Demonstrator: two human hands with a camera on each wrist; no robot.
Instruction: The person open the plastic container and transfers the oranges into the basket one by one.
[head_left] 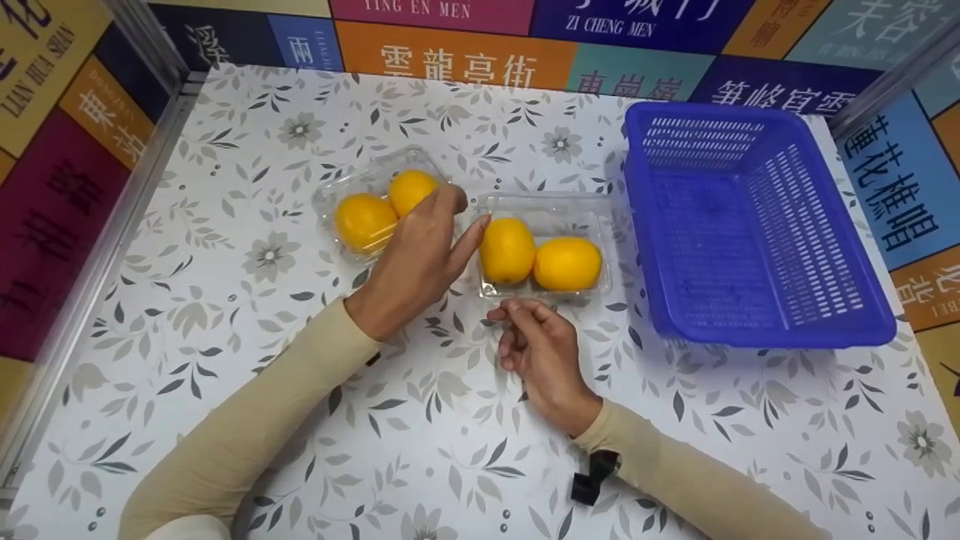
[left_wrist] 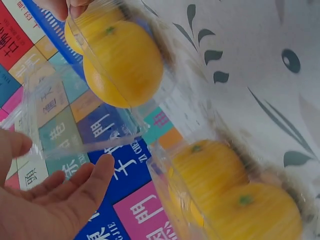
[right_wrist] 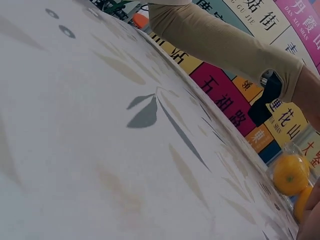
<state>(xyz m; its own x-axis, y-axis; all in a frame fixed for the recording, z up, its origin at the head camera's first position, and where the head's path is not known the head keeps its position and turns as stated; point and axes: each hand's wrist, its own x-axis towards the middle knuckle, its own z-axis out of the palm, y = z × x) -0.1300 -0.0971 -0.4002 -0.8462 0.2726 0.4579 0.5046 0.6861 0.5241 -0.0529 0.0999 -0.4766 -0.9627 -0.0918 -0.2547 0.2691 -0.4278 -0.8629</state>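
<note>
Clamshell (head_left: 570, 216) fwd of R hand (head_left: 546, 360)

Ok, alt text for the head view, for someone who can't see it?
A person's left hand and right hand are close to two clear containers, each holding two yellow-orange fruits. A blue basket stands at the right on a floral table.

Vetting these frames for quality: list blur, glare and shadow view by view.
Head: mostly crisp, small glints on the clear box beside the basket, bluish shadow under the basket's near edge; left wrist: streaky blur over the lower fruit; right wrist: dim, nearby tablecloth pattern soft.
</note>
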